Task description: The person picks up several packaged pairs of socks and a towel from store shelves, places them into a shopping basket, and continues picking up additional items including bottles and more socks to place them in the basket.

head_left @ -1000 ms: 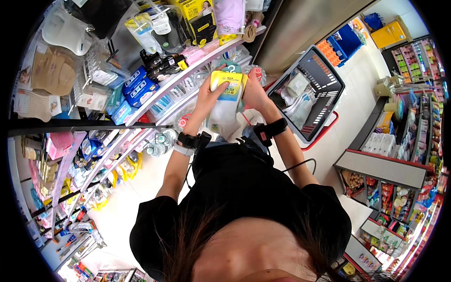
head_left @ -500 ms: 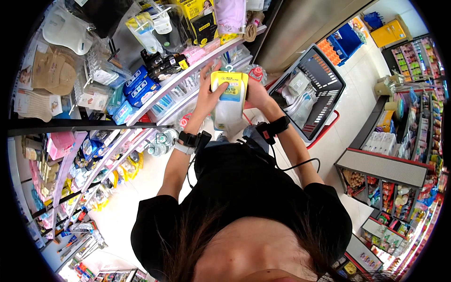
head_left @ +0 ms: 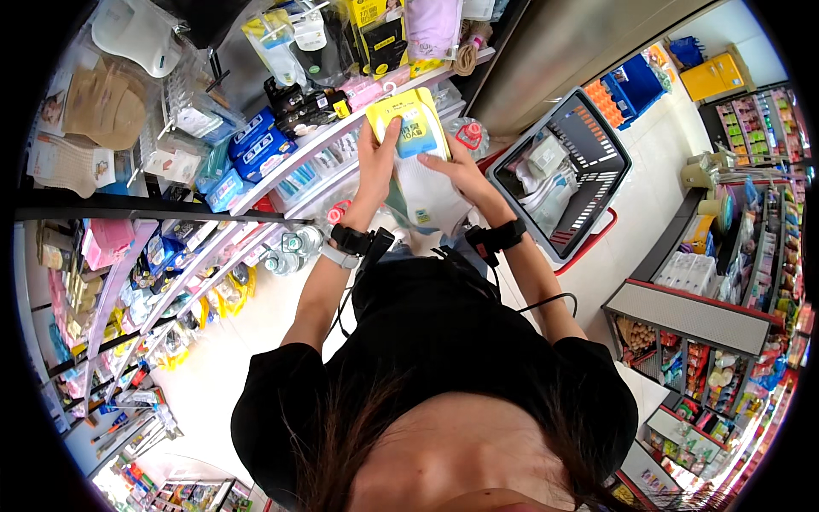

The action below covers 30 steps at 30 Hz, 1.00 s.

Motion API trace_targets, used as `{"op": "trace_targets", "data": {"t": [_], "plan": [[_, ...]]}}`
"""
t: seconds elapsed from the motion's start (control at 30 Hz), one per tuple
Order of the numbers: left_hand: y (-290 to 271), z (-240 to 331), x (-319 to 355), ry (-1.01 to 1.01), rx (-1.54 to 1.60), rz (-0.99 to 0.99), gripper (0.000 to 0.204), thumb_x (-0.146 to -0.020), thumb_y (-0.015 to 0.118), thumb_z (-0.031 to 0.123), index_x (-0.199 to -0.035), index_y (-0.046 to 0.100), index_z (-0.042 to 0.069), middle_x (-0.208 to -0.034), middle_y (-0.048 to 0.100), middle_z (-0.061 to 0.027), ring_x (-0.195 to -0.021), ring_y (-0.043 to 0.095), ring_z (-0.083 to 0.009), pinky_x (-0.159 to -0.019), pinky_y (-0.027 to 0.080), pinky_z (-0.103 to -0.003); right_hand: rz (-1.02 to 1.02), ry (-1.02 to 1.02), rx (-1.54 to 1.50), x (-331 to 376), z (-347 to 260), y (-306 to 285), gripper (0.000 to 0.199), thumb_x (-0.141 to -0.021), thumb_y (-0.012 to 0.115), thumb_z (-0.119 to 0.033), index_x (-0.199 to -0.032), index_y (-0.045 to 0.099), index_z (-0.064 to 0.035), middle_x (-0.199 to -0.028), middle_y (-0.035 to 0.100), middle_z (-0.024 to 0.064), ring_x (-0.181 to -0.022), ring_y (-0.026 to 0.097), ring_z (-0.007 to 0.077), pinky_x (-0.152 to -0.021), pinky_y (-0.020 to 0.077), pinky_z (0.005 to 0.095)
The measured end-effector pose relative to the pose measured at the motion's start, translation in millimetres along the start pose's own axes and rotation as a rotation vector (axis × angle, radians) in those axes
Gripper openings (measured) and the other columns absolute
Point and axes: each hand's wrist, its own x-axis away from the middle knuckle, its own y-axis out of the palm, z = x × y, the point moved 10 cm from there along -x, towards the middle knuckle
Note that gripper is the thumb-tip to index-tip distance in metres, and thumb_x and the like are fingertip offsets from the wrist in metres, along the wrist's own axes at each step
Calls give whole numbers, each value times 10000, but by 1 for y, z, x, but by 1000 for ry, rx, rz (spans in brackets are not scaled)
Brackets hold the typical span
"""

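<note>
A pack of white socks with a yellow and blue card top and a small clear hanging hook is in front of me, tilted, its hook end toward the shelves. My left hand grips the card along its left edge, with the thumb on the front. On the other side my right hand holds the pack, its thumb lying across the white socks and its other fingers partly hidden behind. Both wrists wear black straps with small devices. The pack hangs in the air, apart from the shelf edge.
A dark grey shopping basket with white packages inside stands to the right. Shelves with blue packs and hanging goods rise ahead and left. Large clear bottles stand below them. More shelving lines the right.
The sock pack has tilted, its lower end swinging to the right and its top rising. My right thumb has come onto the front of the pack. My left hand keeps its grip.
</note>
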Motion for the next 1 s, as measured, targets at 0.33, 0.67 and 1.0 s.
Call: {"op": "trace_targets", "data": {"t": [0.33, 0.67, 1.0], "plan": [[22, 7, 20, 319, -495, -56, 792, -855, 559, 253, -1371, 35, -42, -1370, 206, -241, -1230, 283, -348, -1028, 219, -399, 120, -181, 196, -17, -1, 5, 464, -926, 425, -257, -1324, 329, -39, -1278, 328, 167, -1186, 344, 259, -985, 294, 345], [-21, 1, -17, -255, 793, -24, 666, -810, 370, 597, -1246, 340, 94, -1245, 411, -183, -1175, 398, -328, -956, 300, -607, -98, -514, 1008, 32, 7, 54, 659, -620, 597, 44, -1200, 510, -256, -1151, 394, 169, -1092, 417, 363, -908, 393, 394], [-60, -8, -22, -77, 65, 5, 462, -851, 486, 183, -1252, 320, 24, -1220, 445, -149, -1035, 478, -201, -842, 432, -333, 417, -583, 651, 15, -65, -30, 584, -641, 526, 86, -1206, 417, -19, -1105, 466, 140, -1038, 484, 283, -901, 380, 325]]}}
